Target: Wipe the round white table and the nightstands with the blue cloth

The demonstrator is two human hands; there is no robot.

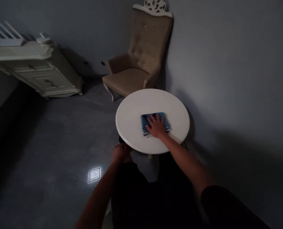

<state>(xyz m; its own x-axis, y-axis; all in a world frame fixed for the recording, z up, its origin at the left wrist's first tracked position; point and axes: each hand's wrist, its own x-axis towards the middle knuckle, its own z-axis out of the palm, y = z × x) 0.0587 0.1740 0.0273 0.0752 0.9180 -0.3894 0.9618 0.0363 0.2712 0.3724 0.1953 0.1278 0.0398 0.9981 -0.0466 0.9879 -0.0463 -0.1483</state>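
Note:
On the round white table [129, 127] lies a folded blue cloth [145, 122] with dark patches and a pale lower edge. My right hand [157, 127] rests flat on top of it, fingers spread, covering its middle. Some blur softens the cloth's right side. Lower down, my left hand [120, 153] is by the table's near left rim, above my dark-clothed knee. Its fingers look curled closed, and whatever may be inside them is hidden.
A tan tufted armchair [125, 79] stands just behind the table. At the left is a pale cabinet [38, 76] carrying a white router [9, 41]. A grey wall [227, 63] runs along the right. A square drain cover [94, 175] shines on the floor.

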